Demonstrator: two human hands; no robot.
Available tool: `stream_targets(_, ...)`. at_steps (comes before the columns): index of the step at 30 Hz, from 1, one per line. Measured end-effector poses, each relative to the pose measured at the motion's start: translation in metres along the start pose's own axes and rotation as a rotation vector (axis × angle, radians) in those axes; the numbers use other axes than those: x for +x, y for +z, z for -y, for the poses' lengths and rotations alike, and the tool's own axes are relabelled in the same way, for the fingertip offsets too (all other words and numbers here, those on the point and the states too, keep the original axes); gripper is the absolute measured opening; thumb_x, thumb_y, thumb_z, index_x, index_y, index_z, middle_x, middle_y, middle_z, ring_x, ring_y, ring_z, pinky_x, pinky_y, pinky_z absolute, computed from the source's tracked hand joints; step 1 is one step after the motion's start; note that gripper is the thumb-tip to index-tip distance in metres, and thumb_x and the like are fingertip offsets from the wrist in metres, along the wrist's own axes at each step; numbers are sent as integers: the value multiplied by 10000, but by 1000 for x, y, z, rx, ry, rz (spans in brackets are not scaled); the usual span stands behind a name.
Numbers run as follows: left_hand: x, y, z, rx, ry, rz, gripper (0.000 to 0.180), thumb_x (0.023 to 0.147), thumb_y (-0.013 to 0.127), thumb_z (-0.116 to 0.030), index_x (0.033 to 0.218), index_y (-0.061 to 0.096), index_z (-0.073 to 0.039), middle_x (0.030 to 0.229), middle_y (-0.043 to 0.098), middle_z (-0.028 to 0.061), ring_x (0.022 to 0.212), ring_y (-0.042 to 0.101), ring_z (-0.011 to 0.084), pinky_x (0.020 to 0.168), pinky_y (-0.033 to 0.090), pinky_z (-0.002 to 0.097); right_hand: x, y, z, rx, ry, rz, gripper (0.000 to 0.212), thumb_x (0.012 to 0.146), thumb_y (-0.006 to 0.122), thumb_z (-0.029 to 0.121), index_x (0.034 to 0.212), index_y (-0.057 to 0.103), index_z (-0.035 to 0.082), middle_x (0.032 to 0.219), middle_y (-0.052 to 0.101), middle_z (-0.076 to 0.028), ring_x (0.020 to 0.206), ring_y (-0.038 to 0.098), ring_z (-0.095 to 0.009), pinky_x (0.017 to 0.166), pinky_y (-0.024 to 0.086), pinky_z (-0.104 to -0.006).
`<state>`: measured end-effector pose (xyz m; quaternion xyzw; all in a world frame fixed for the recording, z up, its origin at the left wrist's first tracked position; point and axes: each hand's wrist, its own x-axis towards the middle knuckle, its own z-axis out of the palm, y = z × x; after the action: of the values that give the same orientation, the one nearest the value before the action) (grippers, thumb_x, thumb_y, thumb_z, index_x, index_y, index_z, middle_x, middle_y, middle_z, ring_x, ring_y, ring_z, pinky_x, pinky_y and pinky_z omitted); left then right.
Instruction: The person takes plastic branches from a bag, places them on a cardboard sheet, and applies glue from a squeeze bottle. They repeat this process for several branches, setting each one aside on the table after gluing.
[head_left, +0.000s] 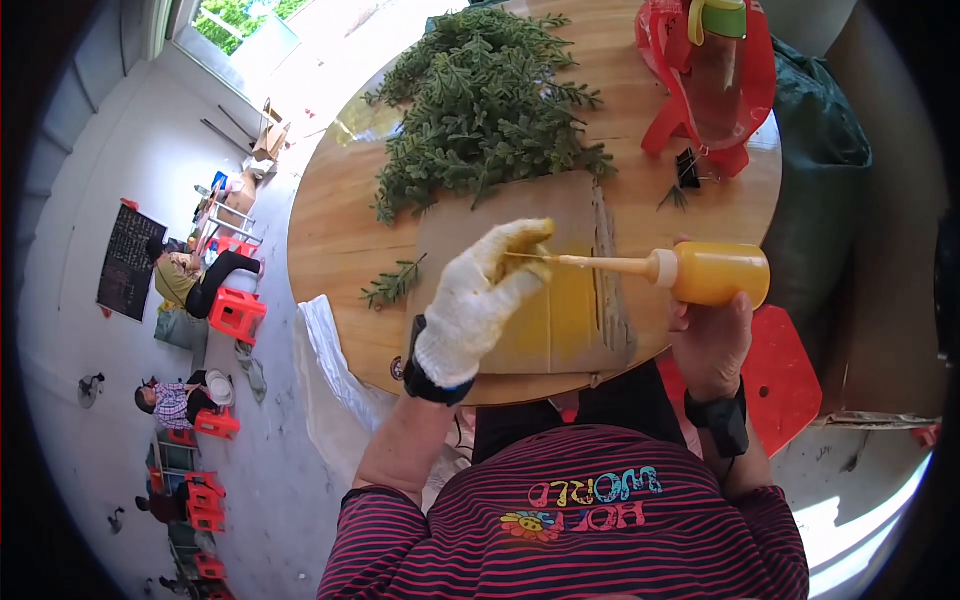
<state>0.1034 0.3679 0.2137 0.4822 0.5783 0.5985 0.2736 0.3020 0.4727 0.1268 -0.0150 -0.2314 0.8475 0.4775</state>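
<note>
- Yellow-orange squeeze bottle (715, 274) is sitting right of centre in the frame, lying sideways with its long thin nozzle (600, 263) pointing left.
- Gripping the bottle's body from below is the bare right hand (712, 340), fingers wrapped around it; a dark band is circling that wrist.
- Meeting the nozzle tip at mid-frame is the left hand (480, 300), wearing a white knitted glove stained yellow at the fingertips; the fingers are pinching together at the tip, and whether anything small is held there cannot be told.
- Lying beneath both hands is a brown cardboard sheet (580, 330), smeared yellow down its middle.
- Carrying the cardboard is a round wooden table (335, 240), filling the upper centre of the frame.
- Spreading over the table's upper part is a pile of green leafy sprigs (480, 100); one loose sprig (392, 284) is lying just left of the cardboard.
- Standing at the upper right is a red plastic stool (760, 60), tipped on the tabletop.
- Sitting among red stools at the far left of the frame are other people (190, 275).
</note>
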Motion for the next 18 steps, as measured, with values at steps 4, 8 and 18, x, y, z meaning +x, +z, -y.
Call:
stream_targets(4,42,-62,21,281,-165,-228,228,872,612,-191,1020,627,-18,860,634,45,752,579,100,680,467,224,4,-15,10,-24,-61,-129,548,870,548,446,1234,473,44,1240,514,-129,741,506,-152,612,399,-243)
stream_targets(8,75,-72,46,786,-4,-277,221,847,622,-190,1005,633,-36,873,657,84,779,610,143,711,477,260,9,-15,10,41,-122,-154,497,900,523,405,1218,478,26,1171,549,-118,700,490,-151,620,390,-243)
stream_targets(18,87,-80,57,981,32,-289,231,835,616,-170,1022,625,-35,891,662,114,783,633,190,714,484,277,22,0,5,31,-109,-210,461,915,518,384,1178,497,6,1073,573,-90,692,450,-137,599,369,-239)
